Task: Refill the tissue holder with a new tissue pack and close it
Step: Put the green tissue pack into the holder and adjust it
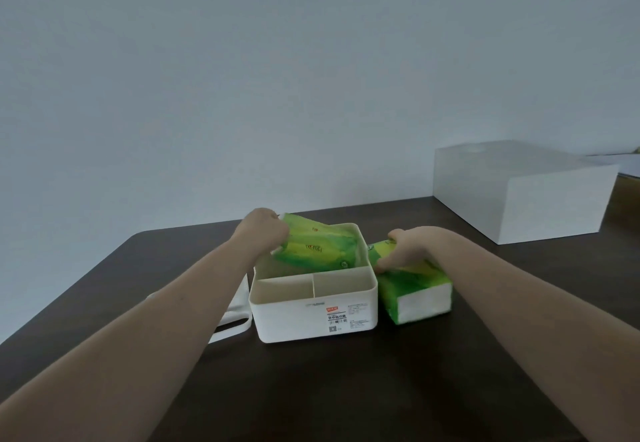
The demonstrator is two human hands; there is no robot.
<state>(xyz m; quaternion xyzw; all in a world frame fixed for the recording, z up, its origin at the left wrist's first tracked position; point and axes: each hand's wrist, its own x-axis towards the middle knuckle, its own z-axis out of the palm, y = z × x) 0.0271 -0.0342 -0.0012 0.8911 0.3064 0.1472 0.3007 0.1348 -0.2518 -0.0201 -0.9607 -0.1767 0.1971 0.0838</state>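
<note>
The white tissue holder (313, 317) stands open on the dark table, with two small front compartments and a large rear one. My left hand (264, 230) grips the left end of a limp green tissue pack (320, 249) that sits tilted in the rear compartment. Just right of the holder lies a full green tissue pack (414, 294), its white end facing me. My right hand (407, 246) grips the far top of that pack. The holder's white lid (235, 320) lies on the table at the holder's left, partly hidden by my left forearm.
A large white box (519, 196) stands at the table's back right. The dark wooden table (329, 389) ends at a pale wall behind. Its left edge runs diagonally toward me.
</note>
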